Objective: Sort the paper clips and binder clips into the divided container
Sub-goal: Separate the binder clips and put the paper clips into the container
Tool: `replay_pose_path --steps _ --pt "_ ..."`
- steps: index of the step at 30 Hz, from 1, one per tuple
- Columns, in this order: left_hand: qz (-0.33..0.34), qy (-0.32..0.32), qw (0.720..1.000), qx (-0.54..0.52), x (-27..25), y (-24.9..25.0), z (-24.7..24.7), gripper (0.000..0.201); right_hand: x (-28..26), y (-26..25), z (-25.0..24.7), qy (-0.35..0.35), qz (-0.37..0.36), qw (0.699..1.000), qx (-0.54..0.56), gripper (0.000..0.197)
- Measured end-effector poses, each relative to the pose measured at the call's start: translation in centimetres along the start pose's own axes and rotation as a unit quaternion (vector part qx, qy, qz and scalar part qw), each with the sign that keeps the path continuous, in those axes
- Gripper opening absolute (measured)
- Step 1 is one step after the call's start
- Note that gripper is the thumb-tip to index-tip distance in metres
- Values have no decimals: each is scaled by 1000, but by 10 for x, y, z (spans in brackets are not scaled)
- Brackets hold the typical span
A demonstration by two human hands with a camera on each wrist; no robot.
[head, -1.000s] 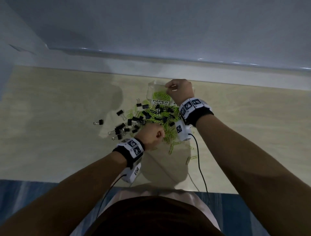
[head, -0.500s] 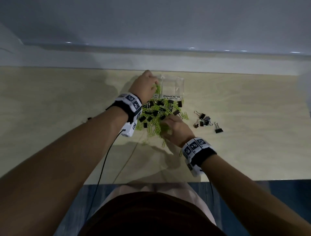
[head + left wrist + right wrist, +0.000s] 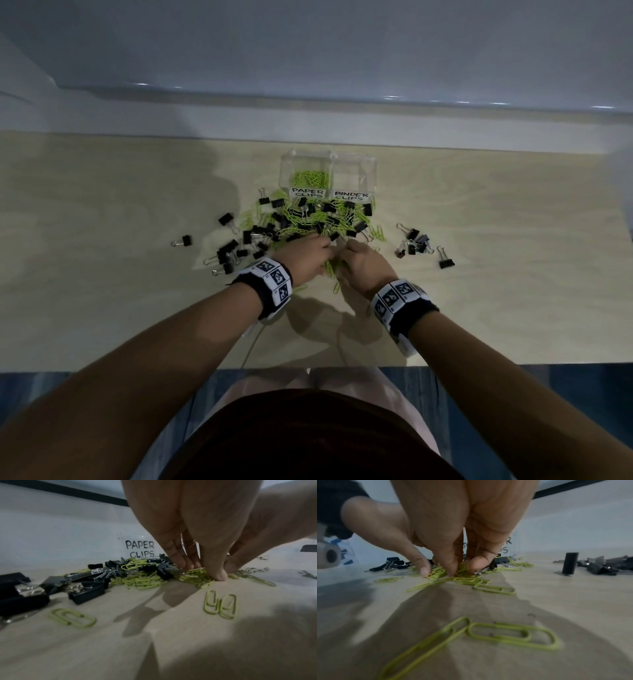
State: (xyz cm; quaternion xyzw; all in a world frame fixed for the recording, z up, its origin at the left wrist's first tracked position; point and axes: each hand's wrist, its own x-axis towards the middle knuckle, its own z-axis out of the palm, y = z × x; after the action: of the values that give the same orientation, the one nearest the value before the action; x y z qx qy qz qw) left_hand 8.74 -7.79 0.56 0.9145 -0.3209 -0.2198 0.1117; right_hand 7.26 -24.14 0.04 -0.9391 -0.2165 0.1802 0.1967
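- The clear divided container [image 3: 328,171] stands toward the far side of the wooden table [image 3: 102,205], close to the table's back edge and the white wall behind it; its left compartment, labelled "PAPER CLIPS" [image 3: 307,192], holds some green paper clips, while nothing can be made out in the right one, labelled "BINDER CLIPS" [image 3: 352,196].
- A mixed heap of green paper clips [image 3: 305,219] and black binder clips [image 3: 236,246] lies just in front of the container, touching its front wall and spreading leftward.
- A smaller group of binder clips [image 3: 416,240] sits apart to the right, with one lone clip [image 3: 445,262] nearer the person and another stray clip [image 3: 183,241] far left.
- The left hand [image 3: 306,257] and the right hand [image 3: 364,262] meet at the near edge of the heap, fingertips down on the table.
- The left hand's fingers [image 3: 215,573] are drawn close together, pinching a cluster of green paper clips [image 3: 195,573].
- The right hand's fingers [image 3: 452,566] are likewise bunched narrow, gathering green paper clips [image 3: 464,574].
- Loose paper clips [image 3: 219,605] lie beneath the wrists, toward the near edge.
- Wide bare tabletop stretches to both sides of the scatter, and a band of it runs between the hands and the near table edge.
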Motion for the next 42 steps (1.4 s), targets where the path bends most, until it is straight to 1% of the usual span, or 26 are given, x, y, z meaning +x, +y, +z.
replay_pose_path --steps 2,5,6,8,10,11,13,14,15,16,17,19,20,22,24,26,28,30,32,33,35,37,39,41,42 --pt "9 -13 999 30 2 2 -1 23 -2 4 2 7 -5 1000 -16 16" --pt "31 -33 996 80 5 1 -1 23 -3 9 -6 22 12 1000 10 12" --pt "34 -41 995 84 6 2 -1 26 -3 11 -10 34 24 999 33 8" --pt "39 -45 995 83 6 2 -1 31 -2 14 -16 49 83 992 87 3" --pt "48 -38 994 91 6 1 1 33 4 16 -24 63 149 973 167 4" --pt "50 -39 993 95 7 0 2 33 8 16 -30 72 168 960 213 5" --pt "41 -48 995 73 8 -2 3 31 22 10 -45 100 183 937 281 5" --pt "27 -48 998 42 7 -3 1 28 31 5 -54 116 180 929 303 5" --pt "10 -30 1000 -3 5 -4 -2 24 42 1 -63 132 171 923 317 7" --pt "-9 10 998 -59 2 -6 -5 17 54 -3 -72 146 161 921 324 9" --pt "-32 58 990 -125 -1 -9 -9 10 68 -7 -80 157 150 920 327 10" --pt "-89 151 956 -237 -8 -17 -20 7 97 -13 -89 178 139 918 327 9" --pt "-115 186 937 -273 -9 -22 -27 6 109 -16 -92 187 136 917 327 6" --pt "-156 239 900 -330 -8 -31 -45 6 128 -19 -91 190 133 922 311 7" --pt "-182 284 870 -359 -2 -41 -66 7 134 -18 -88 168 137 938 272 13" --pt "-203 324 851 -361 7 -50 -85 8 126 -14 -87 168 127 954 214 19" --pt "-212 353 838 -358 20 -57 -100 8 108 -6 -84 182 108 960 183 15" --pt "-215 371 831 -355 34 -63 -107 7 81 4 -74 166 120 962 178 11" --pt "-214 363 836 -351 45 -67 -104 7 52 13 -59 137 132 968 163 12" --pt "-213 349 848 -337 47 -67 -101 9 38 15 -51 116 135 973 148 13" --pt "-207 318 885 -269 45 -63 -90 15 15 18 -37 79 136 981 116 14" --pt "-183 282 919 -207 31 -53 -73 18 1 18 -23 65 129 984 101 10" --pt "-141 208 950 -184 9 -42 -50 18 -6 19 -10 88 121 984 97 1" --pt "-102 114 976 -157 -13 -38 -24 17 -6 20 2 108 122 984 74 8" --pt "-86 78 983 -143 -21 -40 -12 18 -5 20 6 108 124 984 63 10"
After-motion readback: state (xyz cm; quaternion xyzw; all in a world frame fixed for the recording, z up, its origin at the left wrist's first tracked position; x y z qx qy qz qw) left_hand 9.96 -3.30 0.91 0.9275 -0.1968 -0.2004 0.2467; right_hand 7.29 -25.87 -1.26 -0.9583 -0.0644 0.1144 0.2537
